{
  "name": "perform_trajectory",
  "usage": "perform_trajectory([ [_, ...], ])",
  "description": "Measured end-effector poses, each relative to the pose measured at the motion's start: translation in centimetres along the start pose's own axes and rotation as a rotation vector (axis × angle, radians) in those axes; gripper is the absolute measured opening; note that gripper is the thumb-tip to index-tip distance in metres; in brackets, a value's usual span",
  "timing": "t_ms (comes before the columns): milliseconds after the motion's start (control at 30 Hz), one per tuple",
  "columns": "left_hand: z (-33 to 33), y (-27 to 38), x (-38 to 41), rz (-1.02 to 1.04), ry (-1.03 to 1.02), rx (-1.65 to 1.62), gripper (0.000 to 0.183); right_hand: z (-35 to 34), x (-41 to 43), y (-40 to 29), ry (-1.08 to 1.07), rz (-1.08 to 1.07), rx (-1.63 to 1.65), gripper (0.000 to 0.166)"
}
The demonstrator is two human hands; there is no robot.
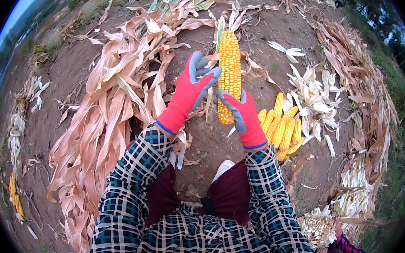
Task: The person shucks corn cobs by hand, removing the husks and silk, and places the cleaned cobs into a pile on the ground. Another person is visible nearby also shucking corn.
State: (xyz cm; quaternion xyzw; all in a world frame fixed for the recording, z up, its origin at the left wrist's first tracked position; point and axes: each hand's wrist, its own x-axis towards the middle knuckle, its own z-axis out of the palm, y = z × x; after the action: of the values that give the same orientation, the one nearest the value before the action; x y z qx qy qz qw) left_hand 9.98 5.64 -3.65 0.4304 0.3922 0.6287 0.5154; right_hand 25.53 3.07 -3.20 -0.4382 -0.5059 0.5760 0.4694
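Both of my hands wear red work gloves with grey palms. In my right hand [239, 114] is the lower part of a large yellow corn cob [229, 67], held upright with its kernels bare. Pale husk leaves [235, 17] spread at the cob's top end. My left hand [195, 80] is at the cob's left side, fingers bent and apart, the thumb and index finger close to the kernels; whether they touch it I cannot tell. Just right of my right hand, a heap of husked yellow cobs [283, 129] lies on the soil.
Dry corn stalks and leaves [105, 109] lie in a long heap at left, another row [360, 85] at right. Stripped pale husks [316, 99] lie beyond the cobs. More cobs [15, 198] are at far left. At the lower right, part of another person [347, 245] shows beside a husk bundle [317, 227].
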Motion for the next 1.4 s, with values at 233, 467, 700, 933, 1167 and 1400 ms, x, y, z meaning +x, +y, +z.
perform_trajectory([
  [233, 1.0, -0.1, 0.2, -0.102, 0.104, -0.079, 0.056, 4.4, -1.4, 1.1, 0.184, -0.286, -1.192, 0.087],
  [467, -0.8, 1.4, 1.8, -0.134, 0.239, -0.062, 0.061, 5.1, -0.6, 1.6, 0.056, -0.397, -0.709, 0.091],
  [700, -4.3, -0.9, 3.8, 0.229, 0.451, 0.497, 0.048, 3.9, -1.7, 0.6, -0.116, -0.186, -0.389, 0.083],
  [933, -3.5, 0.3, 2.7, 0.208, 0.331, 0.620, 0.034, 2.6, -2.1, 1.3, -0.109, -0.021, -0.213, 0.069],
  [1167, -3.8, 0.8, 2.4, 0.061, -0.252, 1.031, 0.033, 0.2, -1.4, 0.0, 0.036, 0.139, 0.015, 0.042],
  [1400, -5.0, -0.7, 4.5, 0.003, 0.112, 0.188, 0.070, 0.2, -1.6, -1.5, 0.028, 0.075, 0.036, 0.042],
])
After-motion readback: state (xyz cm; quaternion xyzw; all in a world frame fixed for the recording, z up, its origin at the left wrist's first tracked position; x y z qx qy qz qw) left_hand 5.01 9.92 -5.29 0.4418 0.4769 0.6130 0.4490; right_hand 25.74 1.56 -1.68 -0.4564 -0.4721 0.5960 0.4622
